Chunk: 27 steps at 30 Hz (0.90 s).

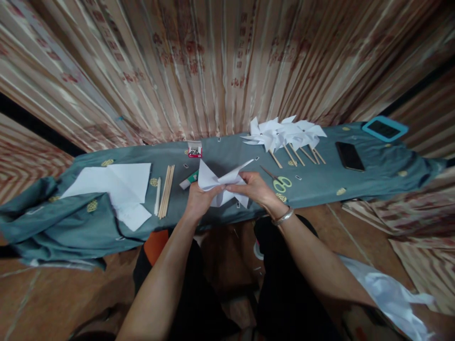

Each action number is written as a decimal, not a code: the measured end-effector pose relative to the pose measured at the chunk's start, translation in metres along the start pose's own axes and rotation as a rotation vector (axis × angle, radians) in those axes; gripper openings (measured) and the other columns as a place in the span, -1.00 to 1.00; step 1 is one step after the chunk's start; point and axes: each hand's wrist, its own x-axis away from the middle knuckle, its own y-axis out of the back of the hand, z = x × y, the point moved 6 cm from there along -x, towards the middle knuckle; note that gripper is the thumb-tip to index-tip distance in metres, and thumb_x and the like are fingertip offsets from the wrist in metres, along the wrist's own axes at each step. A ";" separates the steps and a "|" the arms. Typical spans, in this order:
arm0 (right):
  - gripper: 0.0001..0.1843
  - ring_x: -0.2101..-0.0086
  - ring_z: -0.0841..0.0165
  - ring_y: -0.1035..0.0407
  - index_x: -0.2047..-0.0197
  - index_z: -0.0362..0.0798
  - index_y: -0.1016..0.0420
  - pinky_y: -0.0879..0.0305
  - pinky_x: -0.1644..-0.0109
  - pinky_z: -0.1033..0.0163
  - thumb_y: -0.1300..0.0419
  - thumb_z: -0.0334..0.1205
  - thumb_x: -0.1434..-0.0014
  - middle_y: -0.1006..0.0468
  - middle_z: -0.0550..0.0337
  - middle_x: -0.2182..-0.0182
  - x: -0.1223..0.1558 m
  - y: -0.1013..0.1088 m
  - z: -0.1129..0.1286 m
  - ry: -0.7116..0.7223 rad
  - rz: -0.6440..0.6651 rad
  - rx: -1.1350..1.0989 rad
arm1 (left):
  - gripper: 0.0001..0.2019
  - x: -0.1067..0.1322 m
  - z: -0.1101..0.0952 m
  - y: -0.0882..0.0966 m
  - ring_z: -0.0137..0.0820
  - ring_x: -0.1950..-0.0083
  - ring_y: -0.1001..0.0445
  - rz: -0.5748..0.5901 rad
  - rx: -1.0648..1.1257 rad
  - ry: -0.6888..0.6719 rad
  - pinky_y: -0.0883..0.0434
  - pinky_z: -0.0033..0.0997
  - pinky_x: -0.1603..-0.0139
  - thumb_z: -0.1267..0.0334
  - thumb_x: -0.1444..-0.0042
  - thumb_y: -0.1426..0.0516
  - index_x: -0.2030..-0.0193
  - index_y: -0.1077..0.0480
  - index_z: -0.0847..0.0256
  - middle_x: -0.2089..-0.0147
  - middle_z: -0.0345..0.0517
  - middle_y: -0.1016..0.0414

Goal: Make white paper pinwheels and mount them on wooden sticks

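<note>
1. The long tabletop (227, 150), draped in grey-green cloth with yellow printed motifs, runs beneath the folded white paper (230, 178) and out to both sides of it; this paper, its pointed corners lifted, is held up over the near edge.
2. Flat white paper sheets (132, 182) lie well to the left of the folded paper, overlapping one another.
3. A row of white paper pinwheels on pale wooden sticks (286, 135) lies beyond the folded paper and to its right.
4. The folded paper itself should weigh next to nothing. It looks crisp enough to stand in points, yet is likely springy at its curled flaps and easily creased or torn; dry paper should not slip much. The best hold is a light pinch at its middle, where the layers meet, leaving the corners uncrushed.
5. The left hand (201, 199) is closed on its left side, thumb on the middle; the fingers behind cannot be seen.
6. The right hand (257, 188) pinches it from the right, thumb near the other thumb, a bent forefinger on a flap.
7. Scissors with pale green loop handles (283, 183) lie just to its right.
8. A small red-and-white box of metal pins (194, 151) sits beyond it, to the left.
</note>
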 end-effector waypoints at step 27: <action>-0.58 0.51 0.41 -0.40 0.42 -0.11 -0.58 -0.30 0.41 0.34 -0.53 -0.11 0.39 -0.58 0.28 0.54 0.002 0.002 0.001 -0.075 -0.004 -0.107 | -0.73 0.001 -0.002 -0.009 -0.42 0.45 -0.46 0.011 0.067 0.012 -0.45 -0.43 0.36 0.24 0.36 -0.38 0.47 -0.50 0.29 0.47 -0.17 -0.54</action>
